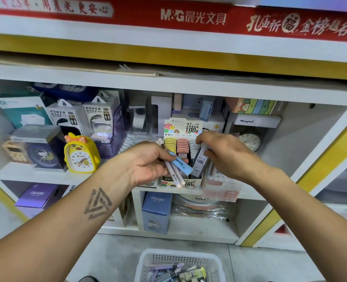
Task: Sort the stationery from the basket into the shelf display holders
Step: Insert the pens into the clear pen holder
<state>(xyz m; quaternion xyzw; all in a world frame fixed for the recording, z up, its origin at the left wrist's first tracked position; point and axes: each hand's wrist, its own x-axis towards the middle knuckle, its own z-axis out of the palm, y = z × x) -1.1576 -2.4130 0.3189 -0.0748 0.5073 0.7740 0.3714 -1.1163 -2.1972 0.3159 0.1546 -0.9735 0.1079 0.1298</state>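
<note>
Right hand (225,153) with lead case (201,159) over display box (185,183)

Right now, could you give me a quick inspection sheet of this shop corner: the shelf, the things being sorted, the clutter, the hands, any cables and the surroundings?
Surface: white shelf with several compartments; grey floor below.
Job's things: display box of lead refill cases on the shelf; white basket on the floor, with stationery inside.
Clutter: yellow duck clock, power bank boxes, a round clock, blue box on the lower shelf.
Hands: left hand grips white pens and a blue case; right hand pinches a dark refill case over the display box.
Cables: nothing seen.
Surroundings: red banner above; yellow trim on the shelving.
</note>
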